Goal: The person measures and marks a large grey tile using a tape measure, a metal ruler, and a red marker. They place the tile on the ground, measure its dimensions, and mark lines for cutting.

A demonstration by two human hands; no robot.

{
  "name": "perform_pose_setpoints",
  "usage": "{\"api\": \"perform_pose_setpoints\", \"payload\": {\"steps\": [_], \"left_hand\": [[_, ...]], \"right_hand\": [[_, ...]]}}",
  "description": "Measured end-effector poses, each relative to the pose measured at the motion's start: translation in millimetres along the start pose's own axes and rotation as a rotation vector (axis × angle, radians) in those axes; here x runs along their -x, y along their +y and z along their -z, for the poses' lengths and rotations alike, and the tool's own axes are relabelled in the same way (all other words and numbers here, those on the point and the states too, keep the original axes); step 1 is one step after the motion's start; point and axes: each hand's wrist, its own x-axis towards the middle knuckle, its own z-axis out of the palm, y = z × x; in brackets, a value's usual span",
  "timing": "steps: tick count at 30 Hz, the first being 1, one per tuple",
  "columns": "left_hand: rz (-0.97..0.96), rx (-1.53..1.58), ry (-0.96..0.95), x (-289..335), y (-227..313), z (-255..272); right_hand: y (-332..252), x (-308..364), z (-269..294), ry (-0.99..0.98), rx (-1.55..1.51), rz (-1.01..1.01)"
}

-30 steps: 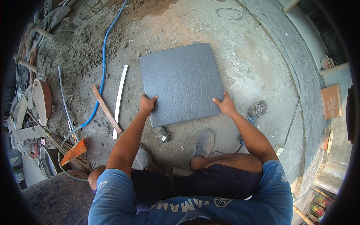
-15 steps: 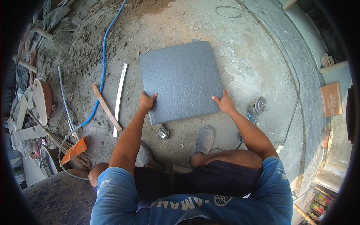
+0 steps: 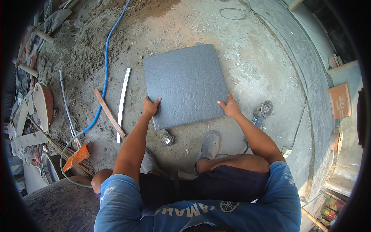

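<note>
A large square grey tile [image 3: 186, 83] with a rough, stone-like face lies in front of me, slightly turned. My left hand [image 3: 150, 107] grips its left edge near the close corner, thumb on top and fingers hidden below. On the opposite edge my right hand [image 3: 231, 106] holds the tile the same way. Whether the tile rests on the ground or is raised a little, I cannot tell. A small tape measure [image 3: 167, 138] sits on the ground just below the near edge. To the right lies an angle grinder [image 3: 262, 113] with a round disc.
A white metal strip [image 3: 123, 104] and a brown wooden stick [image 3: 109, 113] lie left of the tile. A blue hose [image 3: 107, 58] winds past them. Farther left are an orange dustpan-like piece [image 3: 77, 156] and a twig broom [image 3: 65, 152]. A cable [image 3: 305, 100] runs along the right.
The tile has shifted very slightly left and toward me, with both hands still on it. Nothing else has visibly moved.
</note>
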Motion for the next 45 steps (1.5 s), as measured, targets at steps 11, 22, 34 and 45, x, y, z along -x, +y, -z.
{"api": "perform_pose_setpoints", "payload": {"steps": [11,22,34,45], "left_hand": [[0.008,-0.009,-0.005,4.4,3.0,1.9],[0.028,-0.014,-0.053,8.3,-8.4,5.5],[0.036,-0.025,-0.175,5.5,-14.8,21.4],[-0.207,-0.519,-0.108,-16.9,-55.8,67.3]], "right_hand": [[10.0,2.7,0.8,-0.073,0.024,-0.057],[11.5,14.1,9.3,-0.102,0.053,-0.089],[22.5,10.8,-1.1,-0.011,0.069,-0.04],[34.7,17.5,13.5,0.578,0.225,0.411]]}}
